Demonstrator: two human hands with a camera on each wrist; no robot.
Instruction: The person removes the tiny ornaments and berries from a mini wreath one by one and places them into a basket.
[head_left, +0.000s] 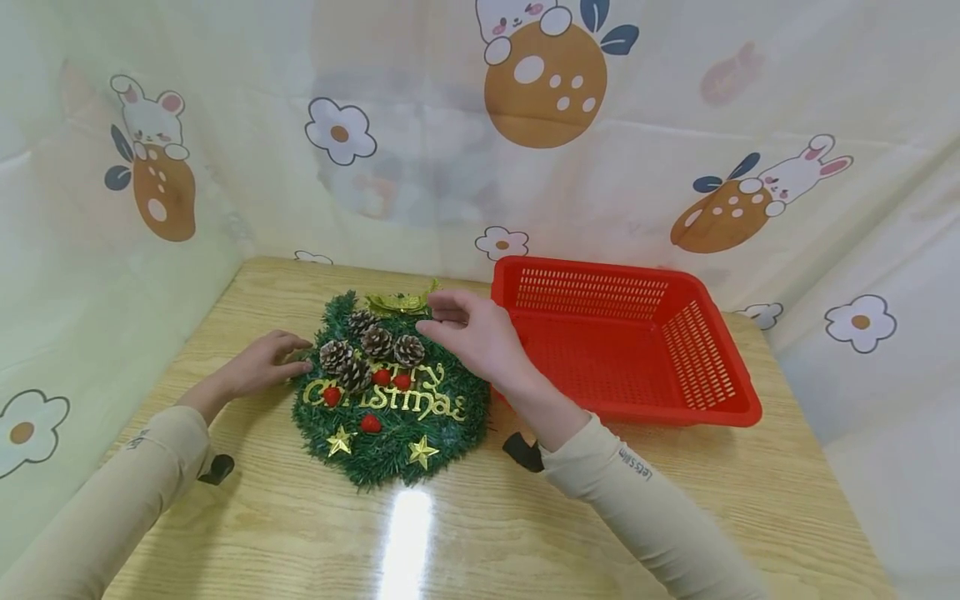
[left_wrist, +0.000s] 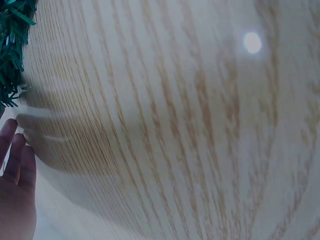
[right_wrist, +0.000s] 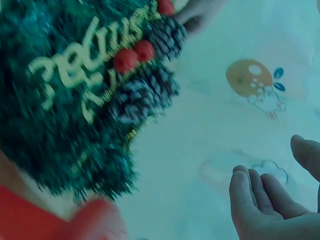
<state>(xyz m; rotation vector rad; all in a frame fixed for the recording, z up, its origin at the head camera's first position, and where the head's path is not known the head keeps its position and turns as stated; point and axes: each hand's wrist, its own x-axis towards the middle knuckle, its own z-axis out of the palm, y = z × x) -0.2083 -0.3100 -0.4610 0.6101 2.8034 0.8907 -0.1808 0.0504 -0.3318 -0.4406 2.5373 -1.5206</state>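
Note:
A green tinsel Christmas wreath (head_left: pixel 393 454) lies flat on the table, bearing gold "Merry Christmas" lettering (head_left: pixel 405 402). Several pine cones (head_left: pixel 376 342), red berries (head_left: pixel 371 423), gold stars (head_left: pixel 423 452) and a gold bow (head_left: pixel 397 303) decorate it. At its left edge is my left hand (head_left: pixel 262 363), fingers loosely bent; whether the fingertips touch the tinsel I cannot tell. Above the wreath's upper right side hovers my right hand (head_left: pixel 483 337), partly hiding it. In the right wrist view that hand (right_wrist: pixel 270 207) has relaxed fingers and an empty palm.
A red plastic basket (head_left: pixel 600 358) with slotted walls stands right of the wreath, close to my right forearm. The wood-grain table (head_left: pixel 300 533) meets a patterned curtain (head_left: pixel 420 200) behind and at both sides. Black straps (head_left: pixel 522 452) show at my wrists.

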